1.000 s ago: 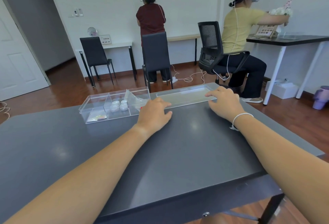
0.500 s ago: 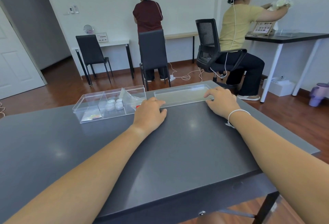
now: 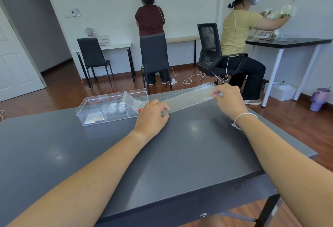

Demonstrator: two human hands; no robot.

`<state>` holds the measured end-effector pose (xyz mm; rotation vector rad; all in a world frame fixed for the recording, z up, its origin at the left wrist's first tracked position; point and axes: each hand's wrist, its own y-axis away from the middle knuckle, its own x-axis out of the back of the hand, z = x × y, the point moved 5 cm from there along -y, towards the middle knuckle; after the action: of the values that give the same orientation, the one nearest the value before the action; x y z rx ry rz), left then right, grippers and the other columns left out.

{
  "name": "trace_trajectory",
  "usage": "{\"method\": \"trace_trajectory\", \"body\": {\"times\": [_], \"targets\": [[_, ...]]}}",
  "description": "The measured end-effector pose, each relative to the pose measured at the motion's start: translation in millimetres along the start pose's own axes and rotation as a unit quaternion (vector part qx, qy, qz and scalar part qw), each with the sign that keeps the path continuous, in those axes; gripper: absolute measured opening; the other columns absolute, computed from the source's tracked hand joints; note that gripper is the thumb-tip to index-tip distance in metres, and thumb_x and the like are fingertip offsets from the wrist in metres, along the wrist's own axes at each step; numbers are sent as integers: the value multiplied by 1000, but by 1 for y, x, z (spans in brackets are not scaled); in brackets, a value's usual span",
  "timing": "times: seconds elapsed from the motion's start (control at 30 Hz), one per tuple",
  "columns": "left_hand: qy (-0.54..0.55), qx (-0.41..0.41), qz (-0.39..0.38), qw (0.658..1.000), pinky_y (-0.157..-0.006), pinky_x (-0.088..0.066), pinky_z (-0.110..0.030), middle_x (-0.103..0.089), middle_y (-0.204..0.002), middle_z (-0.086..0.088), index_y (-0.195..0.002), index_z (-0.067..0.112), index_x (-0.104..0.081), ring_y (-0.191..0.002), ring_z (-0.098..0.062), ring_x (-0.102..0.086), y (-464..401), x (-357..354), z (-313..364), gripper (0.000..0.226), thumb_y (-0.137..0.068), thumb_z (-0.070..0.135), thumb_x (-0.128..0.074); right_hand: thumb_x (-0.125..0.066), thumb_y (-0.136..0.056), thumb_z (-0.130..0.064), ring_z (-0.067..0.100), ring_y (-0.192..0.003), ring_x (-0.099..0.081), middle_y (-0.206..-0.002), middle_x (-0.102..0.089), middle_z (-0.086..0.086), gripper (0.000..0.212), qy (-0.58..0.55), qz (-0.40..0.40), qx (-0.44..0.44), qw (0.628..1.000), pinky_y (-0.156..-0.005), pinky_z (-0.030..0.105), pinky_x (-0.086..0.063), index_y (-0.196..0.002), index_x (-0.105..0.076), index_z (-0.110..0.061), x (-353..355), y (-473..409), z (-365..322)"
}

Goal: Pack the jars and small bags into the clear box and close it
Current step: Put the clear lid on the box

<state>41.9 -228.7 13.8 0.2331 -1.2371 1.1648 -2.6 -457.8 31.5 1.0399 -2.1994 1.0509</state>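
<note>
Both hands [image 3: 151,116] [image 3: 229,98] have raised the lid [image 3: 187,98]; box [image 3: 93,118] contents blurry.

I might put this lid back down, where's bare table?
Bare: the grey table between your forearms, and left, in front of the clear box. Crowded: the far edge, with the box, both hands and the lid.

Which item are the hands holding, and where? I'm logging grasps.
The long clear plastic lid: left hand pinches its near-left end, right hand its right edge.
</note>
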Motion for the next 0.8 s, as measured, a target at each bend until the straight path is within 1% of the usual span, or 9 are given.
{"method": "trace_trajectory", "body": {"times": [0.17,0.27,0.37,0.5,0.57,0.6,0.67,0.73,0.8], "targets": [[7,-40,40,998,-79,-44,-31,-56,-98,-3,-98,15,-63,-97,-20,-52,4,20,9,16,-85,12,-55,-48,-90,-5,31,-111,-38,-109,-58,11,17,-38,39,22,998,-88,31,-30,-89,-64,-11,11,4,-10],[7,-65,91,994,-78,-39,-24,-55,-97,-2,-103,15,-64,-99,-19,-49,4,42,14,19,-86,13,-56,-48,-90,-5,32,-111,-40,-111,-59,10,16,-63,60,39,995,-88,28,-27,-91,-63,-12,21,6,-19],[12,-89,140,986,-76,-30,-16,-50,-92,1,-106,13,-65,-94,-17,-48,4,71,18,21,-87,14,-57,-49,-90,-5,30,-110,-40,-111,-59,8,17,-102,74,60,990,-88,30,-31,-92,-64,-13,33,6,-38],[22,-91,190,977,-71,-29,-11,-44,-88,5,-110,13,-65,-72,-7,-45,4,111,15,24,-87,14,-57,-51,-90,-10,20,-107,-40,-106,-58,1,16,-145,88,91,981,-88,32,-36,-91,-64,-19,44,5,-72],[29,-88,205,974,-73,-35,-14,-45,-90,3,-110,14,-64,-70,-8,-49,5,131,9,24,-87,15,-58,-52,-89,-11,21,-106,-44,-106,-58,0,16,-166,87,110,976,-89,33,-41,-93,-65,-20,47,5,-89],[30,-88,212,973,-76,-40,-19,-46,-91,2,-109,14,-65,-73,-13,-53,6,140,6,23,-87,16,-58,-52,-89,-10,23,-107,-46,-105,-57,-1,18,-176,84,123,973,-90,34,-43,-95,-65,-20,48,5,-97],[28,-88,227,970,-80,-46,-27,-47,-91,2,-108,14,-65,-76,-21,-55,10,157,-4,23,-87,15,-58,-52,-88,-9,19,-104,-50,-107,-56,-3,22,-191,73,146,968,-87,26,-44,-100,-64,-22,45,7,-110],[25,-81,240,967,-80,-46,-26,-48,-91,1,-108,17,-66,-75,-19,-54,15,171,-16,23,-86,15,-59,-52,-88,-9,9,-92,-52,-110,-54,-3,26,-209,57,155,964,-78,10,-40,-106,-62,-25,40,10,-119],[36,-74,252,964,-79,-45,-21,-48,-91,0,-107,18,-66,-73,-11,-52,20,183,-29,23,-86,15,-59,-53,-87,-7,5,-85,-53,-112,-52,-3,32,-223,43,158,961,-71,5,-39,-111,-58,-27,31,13,-127]]}}
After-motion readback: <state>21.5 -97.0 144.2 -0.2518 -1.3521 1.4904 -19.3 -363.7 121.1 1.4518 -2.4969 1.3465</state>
